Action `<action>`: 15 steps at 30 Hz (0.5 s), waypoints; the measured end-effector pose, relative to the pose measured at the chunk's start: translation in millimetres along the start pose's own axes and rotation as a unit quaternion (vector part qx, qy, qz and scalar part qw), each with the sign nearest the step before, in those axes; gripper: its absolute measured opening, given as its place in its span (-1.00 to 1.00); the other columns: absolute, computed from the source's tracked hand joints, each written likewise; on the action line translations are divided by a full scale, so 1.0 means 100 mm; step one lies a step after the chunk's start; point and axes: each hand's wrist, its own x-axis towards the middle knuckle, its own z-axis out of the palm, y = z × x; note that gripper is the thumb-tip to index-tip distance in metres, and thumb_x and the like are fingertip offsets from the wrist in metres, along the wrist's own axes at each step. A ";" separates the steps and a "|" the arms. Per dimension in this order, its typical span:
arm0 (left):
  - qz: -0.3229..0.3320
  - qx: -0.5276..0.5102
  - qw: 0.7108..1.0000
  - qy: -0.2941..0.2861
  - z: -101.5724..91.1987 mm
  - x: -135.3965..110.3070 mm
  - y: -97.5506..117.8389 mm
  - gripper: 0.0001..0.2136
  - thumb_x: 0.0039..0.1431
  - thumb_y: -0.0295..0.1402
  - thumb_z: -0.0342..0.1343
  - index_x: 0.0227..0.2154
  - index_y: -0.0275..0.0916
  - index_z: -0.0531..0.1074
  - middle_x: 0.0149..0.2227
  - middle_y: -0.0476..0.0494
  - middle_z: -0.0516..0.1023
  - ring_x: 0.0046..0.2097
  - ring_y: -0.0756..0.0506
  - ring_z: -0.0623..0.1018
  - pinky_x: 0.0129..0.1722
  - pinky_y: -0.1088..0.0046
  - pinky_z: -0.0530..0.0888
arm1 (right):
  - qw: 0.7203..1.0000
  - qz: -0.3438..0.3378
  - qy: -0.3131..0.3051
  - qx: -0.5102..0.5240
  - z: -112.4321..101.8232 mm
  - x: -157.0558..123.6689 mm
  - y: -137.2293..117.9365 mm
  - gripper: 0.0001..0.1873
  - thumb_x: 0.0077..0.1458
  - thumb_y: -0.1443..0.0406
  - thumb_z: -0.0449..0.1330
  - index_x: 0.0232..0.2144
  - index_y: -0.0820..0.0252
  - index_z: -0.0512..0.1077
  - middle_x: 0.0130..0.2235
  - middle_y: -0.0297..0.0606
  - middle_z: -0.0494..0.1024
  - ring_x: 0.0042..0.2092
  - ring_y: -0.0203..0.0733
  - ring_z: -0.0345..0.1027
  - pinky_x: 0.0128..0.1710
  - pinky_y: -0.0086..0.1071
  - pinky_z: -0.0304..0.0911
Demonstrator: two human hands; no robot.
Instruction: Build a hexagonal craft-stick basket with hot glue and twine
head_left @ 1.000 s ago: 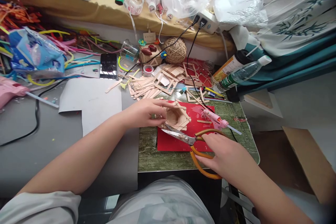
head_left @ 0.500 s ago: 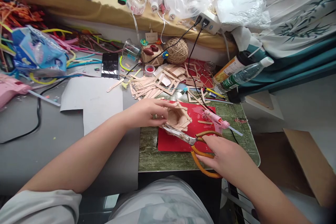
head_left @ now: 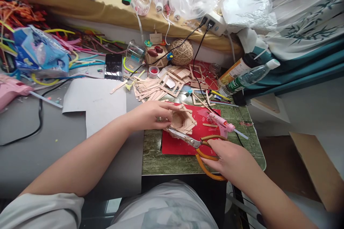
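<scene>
A small many-sided basket [head_left: 189,123] of stacked wooden craft sticks sits on a red sheet [head_left: 200,114]. My left hand [head_left: 153,115] grips its left side, index finger along the top rim and the other fingers curled at the edge. In my right hand [head_left: 231,157] is a pair of scissors [head_left: 200,155] with orange handles. Their blades point left, along the basket's front side, with the tips close to my left fingertips. Whether the blades touch a stick I cannot tell.
Right of the basket lies a pink glue gun [head_left: 221,123] with its cord. Behind are loose craft sticks [head_left: 150,91], a twine ball [head_left: 182,52], a cup of red beads [head_left: 153,71] and a plastic bottle [head_left: 248,77]. A phone [head_left: 113,66] lies further left.
Both hands hold nearly the same pose on the basket and scissors. The scissor blades have turned very slightly, and the view has shifted a little.
</scene>
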 end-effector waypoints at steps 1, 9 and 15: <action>0.001 0.000 1.000 0.000 0.00 0.00 0.00 -0.93 0.27 -0.41 0.21 -0.29 -0.13 0.59 0.26 -0.13 0.58 0.19 -0.18 0.63 0.01 0.37 0.56 | 1.000 -0.001 -0.001 -0.001 0.01 0.00 0.01 -0.77 0.26 0.18 0.31 -0.33 0.09 0.35 -0.40 -0.32 0.57 -0.38 -0.11 0.51 -0.40 -0.32 0.20; -0.002 0.001 1.000 -0.005 -0.01 0.01 0.02 -0.91 0.30 -0.38 0.18 -0.30 -0.12 0.59 0.27 -0.12 0.58 0.19 -0.17 0.64 0.01 0.36 0.56 | 1.000 -0.007 -0.015 -0.011 0.11 -0.04 0.07 -0.72 0.24 0.14 0.36 -0.33 0.10 0.34 -0.39 -0.33 0.56 -0.35 -0.12 0.51 -0.36 -0.32 0.22; -0.007 -0.001 1.000 -0.009 -0.01 0.00 0.01 -0.90 0.30 -0.37 0.18 -0.29 -0.11 0.61 0.28 -0.13 0.56 0.19 -0.18 0.63 0.02 0.33 0.57 | 1.000 -0.013 -0.013 -0.016 0.13 -0.05 0.07 -0.73 0.21 0.20 0.39 -0.33 0.11 0.34 -0.39 -0.34 0.56 -0.36 -0.13 0.52 -0.34 -0.31 0.24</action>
